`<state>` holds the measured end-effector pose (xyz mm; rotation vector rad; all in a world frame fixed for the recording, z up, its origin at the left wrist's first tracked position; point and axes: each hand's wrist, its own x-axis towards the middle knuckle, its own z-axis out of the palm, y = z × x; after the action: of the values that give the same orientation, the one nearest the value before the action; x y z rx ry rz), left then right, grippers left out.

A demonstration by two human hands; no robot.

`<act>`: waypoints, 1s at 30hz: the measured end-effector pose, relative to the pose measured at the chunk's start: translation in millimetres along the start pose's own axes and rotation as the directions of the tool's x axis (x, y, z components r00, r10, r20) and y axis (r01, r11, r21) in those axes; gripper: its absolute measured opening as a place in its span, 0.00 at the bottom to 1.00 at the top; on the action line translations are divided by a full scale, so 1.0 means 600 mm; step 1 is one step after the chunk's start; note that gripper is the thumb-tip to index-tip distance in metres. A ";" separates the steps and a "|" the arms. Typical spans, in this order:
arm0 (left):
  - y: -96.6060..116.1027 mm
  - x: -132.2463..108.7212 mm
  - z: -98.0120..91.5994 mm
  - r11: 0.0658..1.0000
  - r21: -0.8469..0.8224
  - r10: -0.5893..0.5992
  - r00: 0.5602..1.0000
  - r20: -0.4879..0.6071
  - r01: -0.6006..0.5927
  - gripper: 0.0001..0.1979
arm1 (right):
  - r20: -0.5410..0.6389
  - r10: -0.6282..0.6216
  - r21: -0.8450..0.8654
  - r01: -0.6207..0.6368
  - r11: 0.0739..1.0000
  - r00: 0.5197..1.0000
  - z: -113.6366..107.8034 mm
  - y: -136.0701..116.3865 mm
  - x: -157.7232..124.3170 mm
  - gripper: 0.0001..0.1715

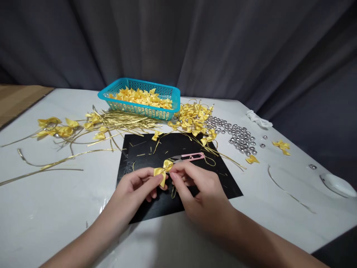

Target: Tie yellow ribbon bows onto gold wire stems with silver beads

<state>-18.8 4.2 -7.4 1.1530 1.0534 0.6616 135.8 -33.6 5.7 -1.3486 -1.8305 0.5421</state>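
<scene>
My left hand (139, 188) pinches the yellow bow (159, 172) by one side, thumb on top — probably to steady it and leave the centre reachable. My right hand (203, 188) has thumb and finger at the bow's other side; fingertips hide the contact, so I can't tell if they grip it. Bow's above the black mat (230, 189), likely there for contrast. Pink snips (193, 156) lie just beyond — handy spot. Blue basket (178, 97) sits farther back, presumably to free up space.

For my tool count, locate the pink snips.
In the head view, the pink snips lie on the black mat, right of centre, just beyond the right hand.
</scene>
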 end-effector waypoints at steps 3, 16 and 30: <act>-0.004 0.001 -0.003 1.000 0.006 0.015 1.000 0.026 -0.015 0.15 | 0.006 -0.015 -0.029 0.015 0.999 1.000 0.002 0.002 0.000 0.09; 0.009 -0.002 -0.011 0.995 0.099 -0.010 0.996 0.093 0.001 0.13 | 0.001 -0.068 -0.118 0.068 0.991 0.998 0.002 0.008 0.001 0.08; 0.003 -0.002 -0.007 0.973 -0.170 -0.150 0.988 0.040 0.155 0.10 | -0.006 -0.032 0.177 0.033 0.984 0.999 -0.012 -0.001 -0.004 0.06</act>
<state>-23.2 5.2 -5.6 0.9188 1.0290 0.6017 141.3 -36.6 9.6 -1.1973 -1.7542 0.6692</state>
